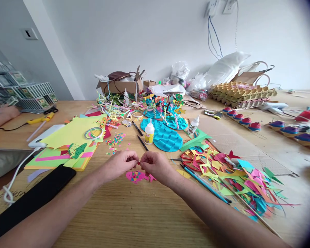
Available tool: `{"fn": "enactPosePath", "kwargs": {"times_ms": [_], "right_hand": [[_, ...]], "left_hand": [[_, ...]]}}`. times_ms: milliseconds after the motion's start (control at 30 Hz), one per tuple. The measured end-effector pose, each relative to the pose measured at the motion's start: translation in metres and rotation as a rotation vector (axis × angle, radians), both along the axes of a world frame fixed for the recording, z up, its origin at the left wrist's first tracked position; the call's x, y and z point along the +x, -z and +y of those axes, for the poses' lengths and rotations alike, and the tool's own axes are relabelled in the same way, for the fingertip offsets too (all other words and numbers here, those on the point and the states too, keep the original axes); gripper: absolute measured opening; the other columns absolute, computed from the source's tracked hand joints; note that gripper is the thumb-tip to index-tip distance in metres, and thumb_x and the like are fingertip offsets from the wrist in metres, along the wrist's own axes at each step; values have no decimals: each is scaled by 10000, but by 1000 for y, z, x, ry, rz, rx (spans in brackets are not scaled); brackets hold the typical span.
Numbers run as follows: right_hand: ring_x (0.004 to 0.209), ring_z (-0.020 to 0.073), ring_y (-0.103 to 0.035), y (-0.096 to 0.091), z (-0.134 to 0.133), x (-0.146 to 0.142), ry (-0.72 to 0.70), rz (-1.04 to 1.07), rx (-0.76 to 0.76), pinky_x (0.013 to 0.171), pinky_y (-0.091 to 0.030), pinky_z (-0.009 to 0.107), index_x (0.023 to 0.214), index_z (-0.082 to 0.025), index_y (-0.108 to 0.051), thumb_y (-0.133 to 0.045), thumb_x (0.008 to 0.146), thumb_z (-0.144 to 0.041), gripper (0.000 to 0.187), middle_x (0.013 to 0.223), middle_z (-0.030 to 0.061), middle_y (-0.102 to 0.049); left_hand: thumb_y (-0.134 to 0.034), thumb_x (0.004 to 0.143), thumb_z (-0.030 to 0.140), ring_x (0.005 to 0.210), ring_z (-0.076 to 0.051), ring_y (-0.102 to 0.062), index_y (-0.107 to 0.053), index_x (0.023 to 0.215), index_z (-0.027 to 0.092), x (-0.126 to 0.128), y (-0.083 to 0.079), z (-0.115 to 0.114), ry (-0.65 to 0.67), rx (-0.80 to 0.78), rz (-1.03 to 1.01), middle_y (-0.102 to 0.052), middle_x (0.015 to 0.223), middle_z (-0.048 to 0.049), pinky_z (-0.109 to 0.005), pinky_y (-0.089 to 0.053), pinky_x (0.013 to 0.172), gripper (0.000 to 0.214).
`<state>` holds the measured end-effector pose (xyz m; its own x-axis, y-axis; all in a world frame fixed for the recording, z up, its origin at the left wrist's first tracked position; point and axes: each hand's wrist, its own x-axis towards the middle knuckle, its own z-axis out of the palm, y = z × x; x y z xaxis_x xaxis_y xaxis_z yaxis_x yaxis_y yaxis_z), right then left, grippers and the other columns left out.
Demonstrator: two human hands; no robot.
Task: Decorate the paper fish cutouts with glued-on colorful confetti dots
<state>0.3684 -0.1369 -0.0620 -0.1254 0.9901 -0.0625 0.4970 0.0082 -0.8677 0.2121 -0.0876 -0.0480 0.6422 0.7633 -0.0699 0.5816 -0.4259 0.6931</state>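
Note:
My left hand [124, 161] and my right hand [156, 165] meet fingertip to fingertip over the table, both pinched on a tiny red piece [138, 163], perhaps paper. Just beneath them lies a pink paper fish [131, 176] with small coloured triangles on its body; my right hand hides part of its tail. Beyond my hands stands a white glue bottle [149, 133] with a yellow label. A black pen [142, 142] lies beside the bottle, and another pen [137, 128] is farther back. Small confetti-like paper bits [116, 139] are scattered beyond my left hand.
Blue bases [167, 137] with paper fish decorations stand at centre. Paper scraps [222, 165], scissors [186, 160] and pencils [206, 184] lie right. Left are coloured sheets [64, 132], a black case [33, 199] and a glue gun [42, 119]. Another person's hand [9, 112] shows far left.

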Motion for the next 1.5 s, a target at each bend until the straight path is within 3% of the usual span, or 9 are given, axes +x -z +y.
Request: {"fn": "enactPosePath", "kwargs": {"times_ms": [333,467,633,800,1100,1500], "right_hand": [[427,55,-472,-3,-2,6,-40,-81,-22,364,-298,135,680,-157,-536,-450,703,-153,89,539,-35,-540],[451,55,-463,-2,0,13,-110,-169,-58,385,-300,139,685,-151,-563,-471,689,-153,92,547,-33,-543],[467,67,-479,-6,3,14,-246,-309,-121,403,-309,148,660,-152,-598,-484,667,-161,114,540,-29,-569],[515,86,-503,-15,9,7,-331,-484,-131,428,-311,164,701,-162,-637,-490,647,-158,157,586,-13,-605],[517,89,-533,-33,13,0,-481,-670,-178,425,-307,164,776,-160,-647,-467,677,-142,206,629,4,-642],[559,110,-542,-37,20,-6,-581,-797,-149,434,-304,183,827,-158,-665,-458,674,-158,257,715,34,-667]], "left_hand": [[-437,686,208,589,-128,-497,-560,675,174,-6,4,0,9,24,3,-549,611,34,-200,-344,516,128],[-443,719,179,588,-124,-505,-553,686,186,-19,10,-9,-24,176,68,-568,643,28,-207,-351,537,115],[-397,775,92,733,-153,-540,-543,762,179,-34,29,-27,94,425,77,-588,768,-18,-245,-406,659,171],[-361,821,57,722,-163,-518,-524,747,150,-39,43,-34,154,573,33,-557,731,-36,-266,-430,657,202],[-360,801,12,800,-175,-530,-572,861,134,-40,50,-34,193,625,-33,-587,824,-59,-297,-472,709,251],[-335,793,13,843,-168,-545,-591,896,146,-43,50,-33,215,641,-37,-601,884,-66,-306,-487,745,306]]}}
